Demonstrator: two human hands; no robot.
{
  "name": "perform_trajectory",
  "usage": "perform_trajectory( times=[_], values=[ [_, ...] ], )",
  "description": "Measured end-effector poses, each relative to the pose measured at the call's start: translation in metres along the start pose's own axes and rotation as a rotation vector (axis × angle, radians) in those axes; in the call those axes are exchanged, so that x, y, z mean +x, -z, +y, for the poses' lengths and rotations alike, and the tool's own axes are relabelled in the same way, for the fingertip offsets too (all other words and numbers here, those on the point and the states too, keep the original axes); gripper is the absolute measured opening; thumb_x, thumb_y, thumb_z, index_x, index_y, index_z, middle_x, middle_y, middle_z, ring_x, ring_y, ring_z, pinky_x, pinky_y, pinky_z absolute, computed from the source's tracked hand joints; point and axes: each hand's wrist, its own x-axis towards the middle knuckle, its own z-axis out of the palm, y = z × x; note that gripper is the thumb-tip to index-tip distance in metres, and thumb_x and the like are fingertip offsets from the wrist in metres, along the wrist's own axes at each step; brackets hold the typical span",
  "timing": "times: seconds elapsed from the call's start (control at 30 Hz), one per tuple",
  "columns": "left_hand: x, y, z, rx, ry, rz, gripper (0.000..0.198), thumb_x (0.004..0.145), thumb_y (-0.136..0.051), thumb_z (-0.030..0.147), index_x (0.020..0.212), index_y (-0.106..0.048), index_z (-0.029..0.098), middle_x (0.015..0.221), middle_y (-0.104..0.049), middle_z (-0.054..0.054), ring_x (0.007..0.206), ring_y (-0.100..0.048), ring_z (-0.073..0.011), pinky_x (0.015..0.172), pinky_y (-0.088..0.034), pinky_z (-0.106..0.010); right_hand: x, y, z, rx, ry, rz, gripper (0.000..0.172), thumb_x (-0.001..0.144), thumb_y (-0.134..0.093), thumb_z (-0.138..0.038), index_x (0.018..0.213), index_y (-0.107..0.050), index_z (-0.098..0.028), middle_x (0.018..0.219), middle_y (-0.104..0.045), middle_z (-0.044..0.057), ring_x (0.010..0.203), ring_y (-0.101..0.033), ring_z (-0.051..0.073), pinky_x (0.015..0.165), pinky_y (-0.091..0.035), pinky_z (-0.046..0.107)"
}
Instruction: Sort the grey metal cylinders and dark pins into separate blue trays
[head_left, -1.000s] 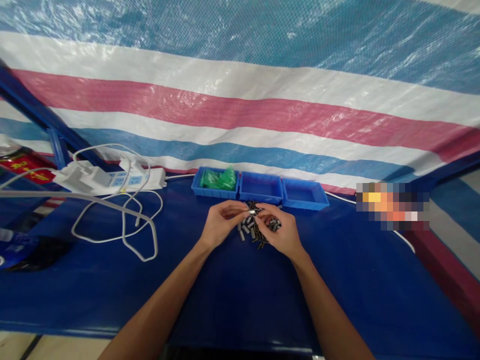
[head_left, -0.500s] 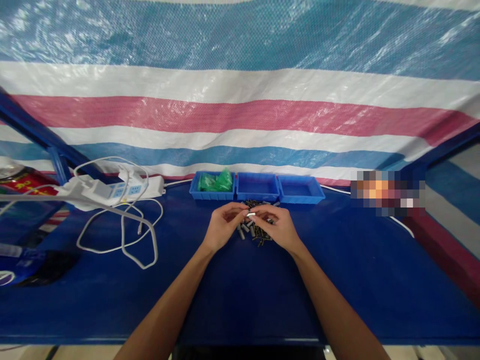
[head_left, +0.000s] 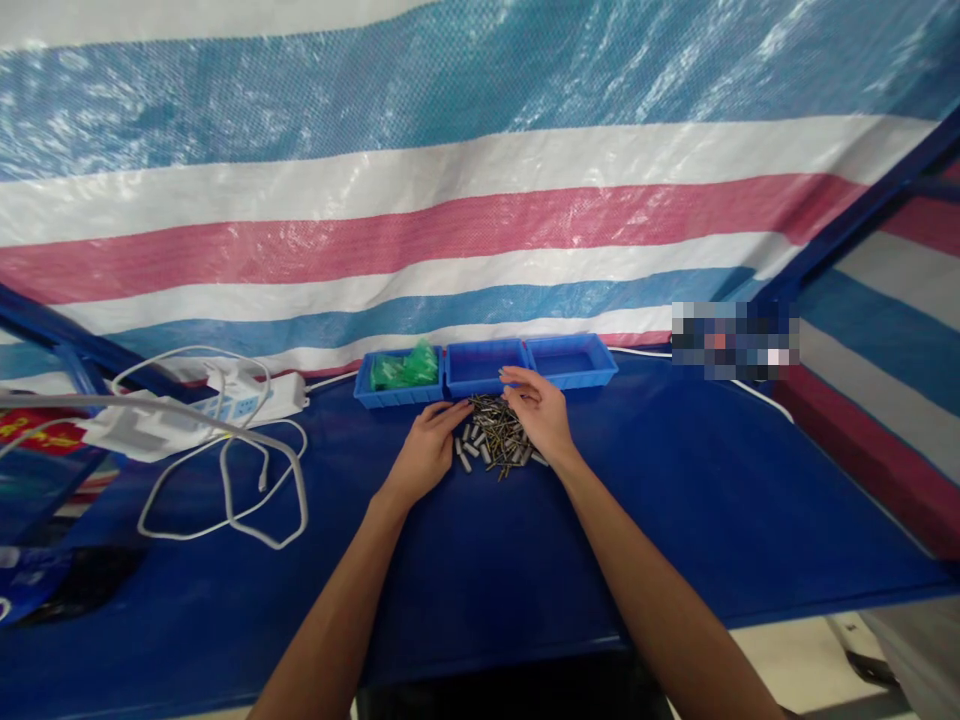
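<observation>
A loose pile of small metal parts (head_left: pixel 496 436), grey cylinders and thin brass-coloured pins, lies on the blue table. My left hand (head_left: pixel 426 452) rests at the pile's left edge, its fingers stretched out and touching or nearly touching the parts. Over the right side of the pile is my right hand (head_left: pixel 546 415), with fingers and thumb apart near the front of the middle blue bin (head_left: pixel 484 350). I make out nothing held in either hand. The right hand covers some of the parts.
Left of the middle bin stands a blue bin (head_left: pixel 397 400) with green plastic inside; another blue bin (head_left: pixel 574 380) adjoins it on the right. A white power strip (head_left: pixel 281 397) and looped white cable (head_left: pixel 300 490) lie at left. A striped tarp (head_left: pixel 420 240) hangs behind.
My hands were together, pinching a small shiny metal piece above the pile. Now they are apart, and the piece no longer shows between them. The view has tilted and shifted.
</observation>
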Motion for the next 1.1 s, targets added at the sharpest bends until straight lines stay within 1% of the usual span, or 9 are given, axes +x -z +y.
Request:
perform_trajectory(
  times=[0.17, 0.3, 0.43, 0.53, 0.7, 0.8, 0.9, 1.0, 1.1],
  values=[
    [0.0, 0.002, -0.001, 0.057, 0.016, 0.084, 0.043, 0.099, -0.049, 0.012, 0.135, -0.07, 0.024, 0.135, -0.071, -0.008, 0.131, -0.057, -0.0295, 0.116, -0.046, -0.054, -0.004, 0.004, -0.009, 0.003, 0.007, 0.022, 0.028, 0.091, -0.067, -0.036, 0.114, -0.073, -0.022, 0.104, -0.078, 0.007, 0.074, -0.073, 0.016, 0.063, -0.059, 0.026],
    [-0.002, 0.002, -0.006, 0.031, 0.07, 0.104, 0.035, 0.101, -0.05, 0.017, 0.126, -0.074, 0.023, 0.132, -0.071, -0.01, 0.122, -0.065, -0.0272, 0.111, -0.051, -0.048, -0.005, 0.007, -0.012, 0.037, 0.002, 0.042, 0.025, 0.09, -0.069, -0.037, 0.11, -0.073, -0.022, 0.099, -0.078, 0.006, 0.07, -0.072, 0.016, 0.064, -0.059, 0.028],
    [-0.003, 0.002, -0.008, 0.006, 0.094, 0.123, 0.031, 0.101, -0.052, 0.02, 0.121, -0.075, 0.022, 0.126, -0.07, -0.01, 0.116, -0.067, -0.0255, 0.105, -0.054, -0.043, -0.006, 0.009, -0.012, 0.039, -0.007, 0.034, 0.025, 0.089, -0.069, -0.037, 0.109, -0.073, -0.022, 0.096, -0.078, 0.006, 0.066, -0.071, 0.015, 0.062, -0.058, 0.027],
    [-0.002, 0.002, -0.005, -0.003, 0.102, 0.168, 0.027, 0.099, -0.056, 0.021, 0.118, -0.076, 0.021, 0.118, -0.072, -0.01, 0.114, -0.067, -0.0266, 0.104, -0.053, -0.043, -0.007, 0.009, -0.012, 0.007, 0.007, 0.026, 0.027, 0.09, -0.069, -0.041, 0.109, -0.072, -0.022, 0.096, -0.078, 0.006, 0.066, -0.072, 0.016, 0.063, -0.059, 0.028],
    [-0.001, 0.003, 0.0, -0.115, 0.218, 0.244, 0.03, 0.096, -0.063, 0.027, 0.122, -0.075, 0.021, 0.111, -0.076, -0.01, 0.098, -0.07, -0.0243, 0.092, -0.058, -0.039, -0.011, 0.006, -0.015, -0.026, -0.007, -0.011, 0.029, 0.091, -0.07, -0.045, 0.109, -0.072, -0.022, 0.095, -0.078, 0.007, 0.068, -0.073, 0.017, 0.065, -0.06, 0.029],
    [-0.002, 0.005, 0.0, -0.152, 0.267, 0.261, 0.025, 0.097, -0.063, 0.03, 0.115, -0.077, 0.021, 0.098, -0.077, -0.008, 0.086, -0.07, -0.0223, 0.085, -0.058, -0.036, -0.015, 0.002, -0.016, -0.037, -0.03, -0.038, 0.029, 0.091, -0.071, -0.043, 0.109, -0.072, -0.022, 0.094, -0.079, 0.007, 0.067, -0.072, 0.016, 0.064, -0.059, 0.029],
    [-0.002, 0.01, 0.001, -0.164, 0.272, 0.299, 0.019, 0.097, -0.063, 0.032, 0.105, -0.078, 0.023, 0.097, -0.078, -0.007, 0.09, -0.07, -0.0234, 0.089, -0.056, -0.037, -0.018, 0.0, -0.019, -0.058, -0.029, -0.074, 0.03, 0.091, -0.071, -0.044, 0.111, -0.073, -0.022, 0.094, -0.079, 0.007, 0.067, -0.072, 0.017, 0.064, -0.06, 0.03],
    [0.001, 0.014, 0.006, -0.341, 0.329, 0.373, 0.02, 0.096, -0.067, 0.037, 0.105, -0.078, 0.023, 0.103, -0.079, -0.006, 0.093, -0.072, -0.0229, 0.09, -0.056, -0.036, -0.02, -0.001, -0.022, -0.075, -0.025, -0.101, 0.031, 0.093, -0.069, -0.045, 0.114, -0.072, -0.022, 0.094, -0.079, 0.008, 0.068, -0.073, 0.018, 0.064, -0.06, 0.03],
    [0.006, 0.015, 0.012, -0.725, 0.432, 0.377, 0.03, 0.092, -0.073, 0.045, 0.106, -0.074, 0.018, 0.097, -0.078, -0.006, 0.078, -0.074, -0.0193, 0.075, -0.057, -0.031, -0.023, -0.003, -0.026, -0.086, -0.03, -0.131, 0.03, 0.094, -0.069, -0.042, 0.116, -0.071, -0.022, 0.091, -0.078, 0.007, 0.068, -0.072, 0.018, 0.065, -0.06, 0.031]
  ],
)
